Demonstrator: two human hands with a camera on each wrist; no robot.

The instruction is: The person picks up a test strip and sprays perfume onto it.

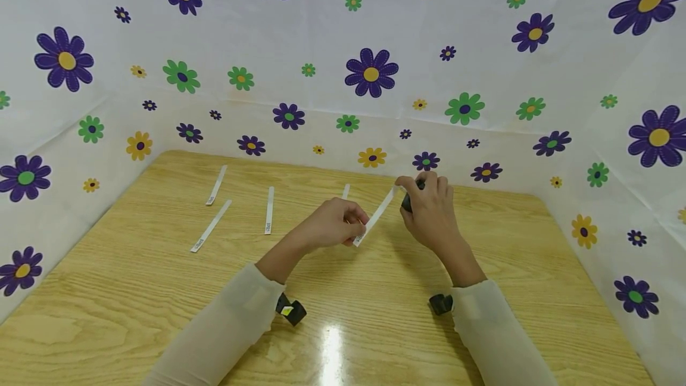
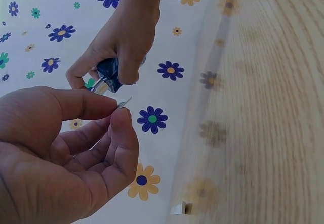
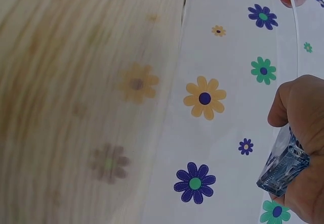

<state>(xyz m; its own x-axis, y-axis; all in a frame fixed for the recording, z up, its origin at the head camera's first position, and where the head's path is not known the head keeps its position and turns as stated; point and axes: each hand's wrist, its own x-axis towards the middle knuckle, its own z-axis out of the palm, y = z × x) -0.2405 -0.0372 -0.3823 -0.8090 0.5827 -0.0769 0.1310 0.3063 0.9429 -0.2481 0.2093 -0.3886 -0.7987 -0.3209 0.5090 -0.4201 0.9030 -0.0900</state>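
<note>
My left hand [image 1: 329,225] pinches the lower, printed end of a white paper strip [image 1: 379,212] between thumb and finger, holding it slanted above the table. In the left wrist view only a small tip of the strip [image 2: 124,102] shows edge-on. Gripped in my right hand [image 1: 433,210] is a small dark blue glass perfume bottle [image 3: 284,167], with a silver spray neck [image 2: 100,86] visible in the left wrist view. The right index finger lies over the bottle's top, close to the strip's upper end. Whether finger and strip touch cannot be told.
Several similar white strips lie apart on the wooden table [image 1: 482,314]: two strips at the left [image 1: 217,184] [image 1: 211,226], one strip nearer the middle [image 1: 269,210], and one strip [image 1: 346,190] partly behind my left hand. A flower-print cloth [image 1: 321,34] encloses the back and sides.
</note>
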